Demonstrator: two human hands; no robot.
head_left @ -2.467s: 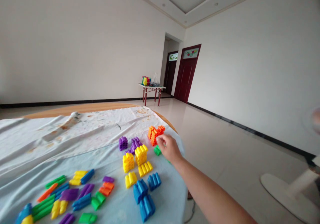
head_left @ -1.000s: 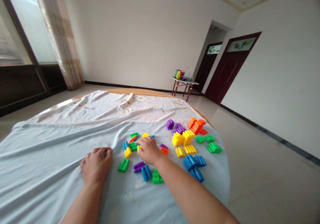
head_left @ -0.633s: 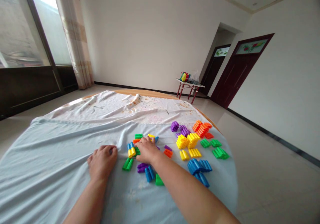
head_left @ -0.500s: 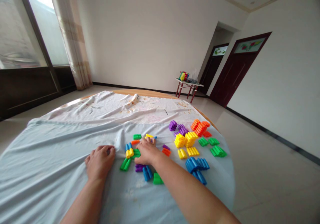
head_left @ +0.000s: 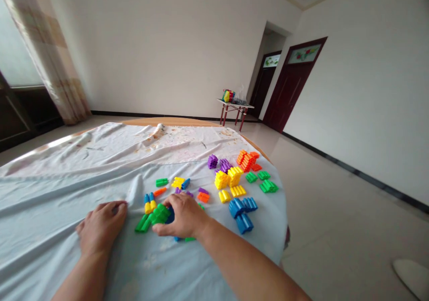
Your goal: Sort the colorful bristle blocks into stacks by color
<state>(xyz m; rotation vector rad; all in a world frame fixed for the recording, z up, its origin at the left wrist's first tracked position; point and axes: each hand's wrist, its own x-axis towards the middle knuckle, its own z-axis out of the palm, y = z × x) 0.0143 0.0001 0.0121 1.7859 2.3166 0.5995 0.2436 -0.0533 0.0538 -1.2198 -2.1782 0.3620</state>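
My right hand [head_left: 184, 215] curls over the loose pieces, with thumb and fingers around a green block cluster [head_left: 161, 214]; a blue piece shows behind its fingers. My left hand [head_left: 102, 226] rests on the cloth, fingers bent, and what may lie under them is hidden. A blue and yellow piece [head_left: 150, 203] and a long green piece [head_left: 143, 223] lie between the hands. Beyond are a green piece [head_left: 161, 182], an orange one [head_left: 160, 192] and a yellow one [head_left: 178, 182]. To the right stand sorted groups: purple [head_left: 212, 161], yellow [head_left: 221, 180], orange [head_left: 246, 160], green [head_left: 269, 186] and blue [head_left: 244, 223].
The round table wears a wrinkled pale cloth [head_left: 67, 198], its bare wooden edge [head_left: 167, 121] showing at the back. A small side table [head_left: 236, 104] with bags stands by the far wall. A white rounded object [head_left: 411, 272] is at the lower right.
The view has swung right, shifting everything left. My right hand has moved back toward me and turned, uncovering yellow, blue and purple pieces. The green cluster now shows at its fingertips.
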